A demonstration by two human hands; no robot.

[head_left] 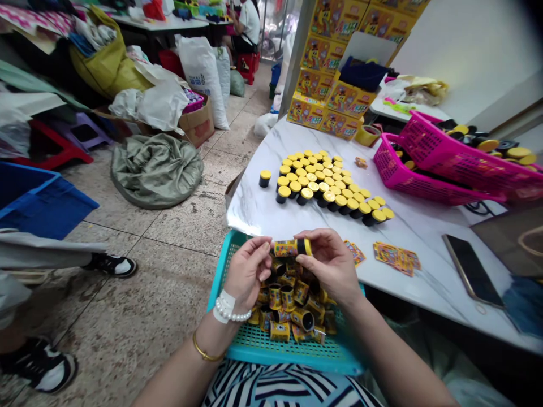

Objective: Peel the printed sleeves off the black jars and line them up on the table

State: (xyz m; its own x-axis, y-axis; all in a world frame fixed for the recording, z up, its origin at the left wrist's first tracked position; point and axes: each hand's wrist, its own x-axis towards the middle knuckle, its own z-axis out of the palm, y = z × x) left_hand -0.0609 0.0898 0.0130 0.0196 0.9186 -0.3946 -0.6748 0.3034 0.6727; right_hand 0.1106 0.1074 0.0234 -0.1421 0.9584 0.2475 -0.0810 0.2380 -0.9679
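Note:
Above a turquoise basket (220,277), my right hand (333,265) is closed around the yellow-lidded end of a small black jar (302,246). Its other end is covered by a yellow printed label sleeve (283,248), and my left hand (249,268) pinches that sleeve's far end. Several similar printed sleeves (280,331) lie loose in the basket on my lap. On the white marbled table (258,212), just beyond my hands, black jars with yellow lids (313,186) stand upright in a tight group. One jar (265,178) stands apart at their left.
Printed cards (396,258) and a phone (472,268) lie on the table at right. Pink baskets (441,186) of jars stand behind them. Yellow printed boxes (345,102) are stacked at the back. A blue crate (46,198) and a person's shoe (112,264) are at left.

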